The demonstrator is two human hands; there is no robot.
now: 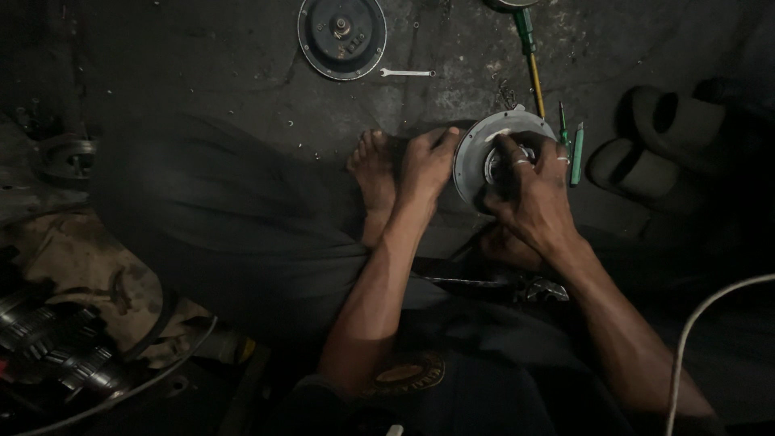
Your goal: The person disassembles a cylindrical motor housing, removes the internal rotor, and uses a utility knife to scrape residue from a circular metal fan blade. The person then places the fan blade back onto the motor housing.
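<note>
Dark concrete floor (202, 56): my left hand (425, 165) clamps the round metal cover's (476, 153) left rim at upper centre-right; my right hand (537, 198) pinches into its hub, fingers narrow

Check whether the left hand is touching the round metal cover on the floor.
Touching. The head view shows the left hand gripping the left rim of the round metal cover, thumb laid against its edge, while the right hand works at its centre.
</note>
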